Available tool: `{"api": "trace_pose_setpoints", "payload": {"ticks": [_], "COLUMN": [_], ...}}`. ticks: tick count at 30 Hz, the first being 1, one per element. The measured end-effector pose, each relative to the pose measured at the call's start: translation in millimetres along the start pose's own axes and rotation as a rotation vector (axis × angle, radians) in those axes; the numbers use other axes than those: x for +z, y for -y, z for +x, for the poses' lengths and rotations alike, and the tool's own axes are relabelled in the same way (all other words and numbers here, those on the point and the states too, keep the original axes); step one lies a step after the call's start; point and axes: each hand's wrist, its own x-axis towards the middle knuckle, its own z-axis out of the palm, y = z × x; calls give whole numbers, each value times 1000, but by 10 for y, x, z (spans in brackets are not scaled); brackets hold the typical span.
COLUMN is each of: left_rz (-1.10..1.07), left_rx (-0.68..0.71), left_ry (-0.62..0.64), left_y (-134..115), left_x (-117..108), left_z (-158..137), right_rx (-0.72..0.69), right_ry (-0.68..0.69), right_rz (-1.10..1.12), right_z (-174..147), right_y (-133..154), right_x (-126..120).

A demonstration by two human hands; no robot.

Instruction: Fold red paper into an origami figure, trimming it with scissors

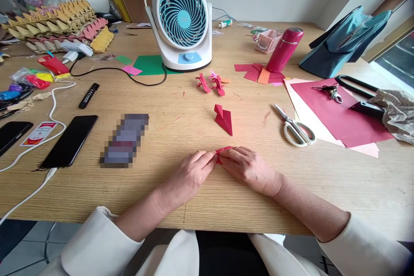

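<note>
Between my hands, close to the table's front, lies a small piece of red folded paper (pixel 225 148), mostly covered by fingers. My left hand (pixel 193 173) grips its left end with fingers drawn together. On the right side, my right hand (pixel 249 167) presses and pinches the same paper, its fingers bent over the top. Just beyond them rests a red folded paper shape (pixel 224 120) with a pointed end toward me. Farther back stand two small red origami figures (pixel 210 83), side by side.
White-handled scissors (pixel 295 127) lie at right near red paper sheets (pixel 339 110). A fan (pixel 184 19) and a pink flask (pixel 284 49) stand at the back. Phones (pixel 71 141), a white cable (pixel 53 103) and a black marker (pixel 89 95) occupy the left.
</note>
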Motion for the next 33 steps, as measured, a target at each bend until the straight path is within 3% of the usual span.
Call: {"api": "trace_pose_setpoints", "payload": {"ticks": [7, 14, 20, 33], "left_rz": [-24, -273, -378, -322], "left_rx": [-18, -186, -322, -268], "left_ry": [-19, -154, -165, -102], "left_y": [-3, 45, 124, 133], "left_x": [-21, -7, -19, 2], "left_z": [27, 38, 45, -4], "right_rx": [92, 291, 415, 584], "right_ry": [25, 59, 62, 56], "right_rz": [100, 355, 499, 610], "right_z": [15, 55, 119, 211], "right_y": [2, -8, -26, -4], "right_x": [-8, -39, -63, -58]}}
